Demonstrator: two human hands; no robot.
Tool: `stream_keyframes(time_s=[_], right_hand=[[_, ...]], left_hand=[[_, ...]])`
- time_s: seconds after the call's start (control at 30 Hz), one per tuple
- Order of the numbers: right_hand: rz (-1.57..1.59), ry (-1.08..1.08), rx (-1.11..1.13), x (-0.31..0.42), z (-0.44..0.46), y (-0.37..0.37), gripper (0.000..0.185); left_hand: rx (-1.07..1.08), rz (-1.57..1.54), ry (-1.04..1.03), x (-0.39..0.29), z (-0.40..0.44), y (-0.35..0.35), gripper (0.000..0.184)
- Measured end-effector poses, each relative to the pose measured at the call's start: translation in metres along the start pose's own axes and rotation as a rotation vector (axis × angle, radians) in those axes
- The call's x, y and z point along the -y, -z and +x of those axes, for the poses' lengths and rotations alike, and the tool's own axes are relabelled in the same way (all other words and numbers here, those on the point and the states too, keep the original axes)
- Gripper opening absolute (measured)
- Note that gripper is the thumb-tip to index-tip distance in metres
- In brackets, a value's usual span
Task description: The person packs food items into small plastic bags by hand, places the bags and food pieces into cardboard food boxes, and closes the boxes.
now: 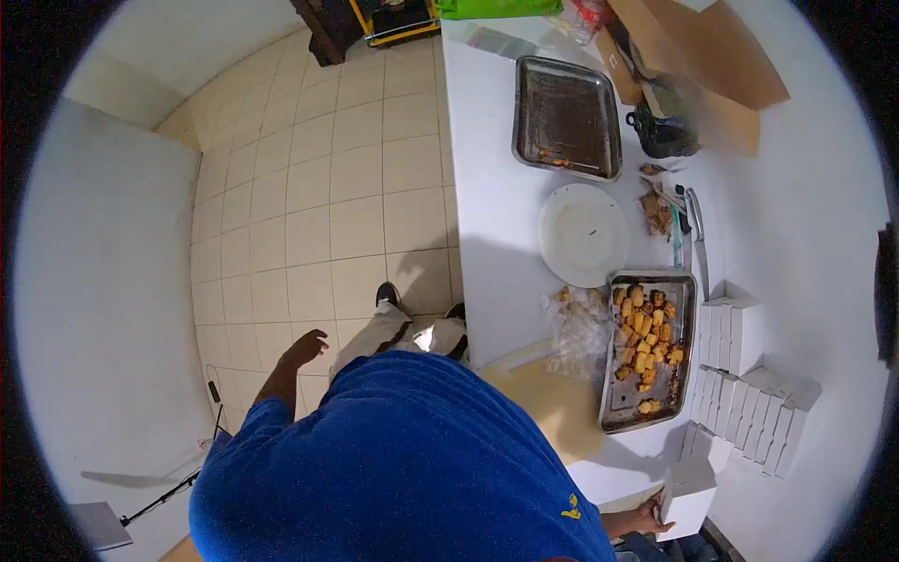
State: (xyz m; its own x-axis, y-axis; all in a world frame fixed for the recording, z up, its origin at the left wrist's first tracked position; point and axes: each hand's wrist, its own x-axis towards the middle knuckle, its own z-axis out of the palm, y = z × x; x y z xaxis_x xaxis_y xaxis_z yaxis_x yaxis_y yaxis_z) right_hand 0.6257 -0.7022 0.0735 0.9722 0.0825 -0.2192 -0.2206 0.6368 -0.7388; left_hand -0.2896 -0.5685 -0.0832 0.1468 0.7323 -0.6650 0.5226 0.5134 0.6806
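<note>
My left hand (307, 347) hangs over the tiled floor at my left side, fingers apart, with nothing in it. At the lower right, my right hand (648, 517) grips a white box (688, 501) by its near side, close to the table's end. Beyond that box stand several more white boxes (749, 417), upright in rows. A metal tray (692, 351) of browned food pieces (644, 328) lies on the table left of the boxes. Beside the tray rests a clear plastic bag (573, 337).
A white plate (583, 234), a second metal tray (568, 117) with a few scraps, a knife (700, 234) and an open cardboard box (721, 56) are on the white table (496, 225). A thin stand (159, 498) is at the lower left.
</note>
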Motion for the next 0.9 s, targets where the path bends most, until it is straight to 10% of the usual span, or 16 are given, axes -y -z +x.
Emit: stream_keyframes(time_s=[0.13,0.33,0.5,0.73,0.77,0.9], right_hand=[[0.026,-0.114,-0.073,-0.022,-0.071,0.016,0.069],[0.173,-0.418,-0.040,-0.069,-0.199,0.001,0.077],[-0.053,-0.474,0.193,-0.099,-0.248,-0.012,0.070],[-0.075,-0.520,0.289,-0.114,-0.283,-0.033,0.063],[-0.060,-0.519,0.283,-0.117,-0.289,-0.033,0.064],[-0.041,-0.553,0.231,-0.131,-0.320,-0.032,0.068]], left_hand=[[-0.004,-0.237,0.238,-0.012,0.025,0.003,0.035],[0.182,-0.514,-0.203,0.025,0.073,0.021,0.033],[0.092,-0.394,0.099,0.009,0.083,0.023,0.032],[0.155,-0.352,0.086,0.045,0.052,0.057,0.031],[0.249,0.064,-0.166,0.072,0.060,0.069,0.032],[0.121,-0.555,-0.153,0.099,0.044,0.091,0.049]])
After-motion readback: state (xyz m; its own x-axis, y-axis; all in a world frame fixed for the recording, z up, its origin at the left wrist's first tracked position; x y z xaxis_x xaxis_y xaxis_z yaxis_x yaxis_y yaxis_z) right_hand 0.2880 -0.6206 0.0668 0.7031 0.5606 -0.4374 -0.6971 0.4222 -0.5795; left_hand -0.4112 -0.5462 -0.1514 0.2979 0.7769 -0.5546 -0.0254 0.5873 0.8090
